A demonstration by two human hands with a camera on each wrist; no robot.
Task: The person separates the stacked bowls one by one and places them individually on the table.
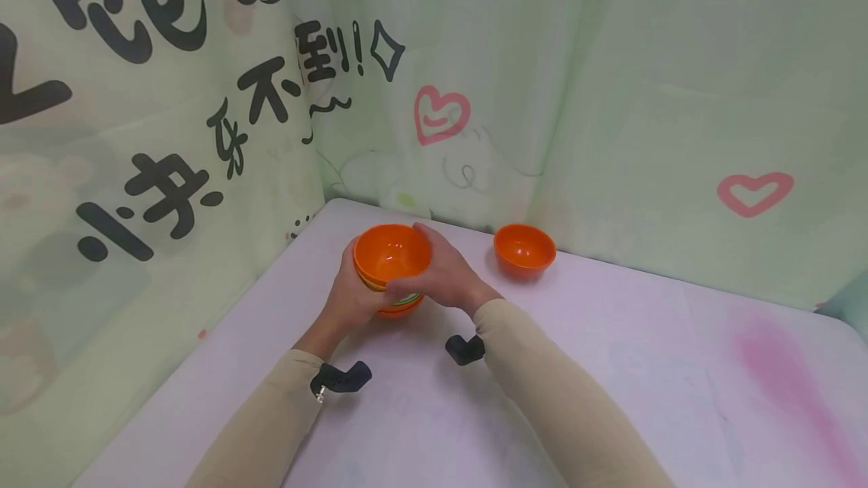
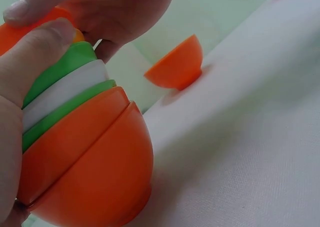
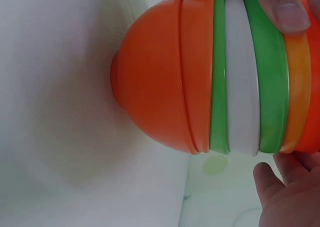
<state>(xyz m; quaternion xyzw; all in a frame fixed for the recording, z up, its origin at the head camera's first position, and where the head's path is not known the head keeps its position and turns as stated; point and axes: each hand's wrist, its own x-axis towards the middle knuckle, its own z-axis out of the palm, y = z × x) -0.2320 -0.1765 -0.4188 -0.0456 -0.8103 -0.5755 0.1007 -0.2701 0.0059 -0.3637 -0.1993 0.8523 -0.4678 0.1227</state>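
Observation:
Both hands hold a stack of nested bowls upright at the back left of the table. Lowest are two orange bowls [image 3: 155, 77], followed by a green bowl [image 3: 219, 87], a white bowl [image 3: 241, 87], another green bowl [image 3: 267, 87] and a yellow-orange bowl [image 3: 298, 87]. The top orange bowl [image 1: 393, 251] shows its hollow inside. From the left, my left hand [image 1: 349, 292] grips the upper stack, thumb across the near side. My right hand [image 1: 449, 269] grips the top orange bowl from the right, fingers by its far rim. The stack's foot is close over the table.
A single orange bowl [image 1: 524, 248] stands upright by the table's back edge, right of the stack. Printed curtains [image 1: 644, 134] hang along the back and left of the white table [image 1: 576, 390]. A pink smear [image 1: 780, 367] marks the right side.

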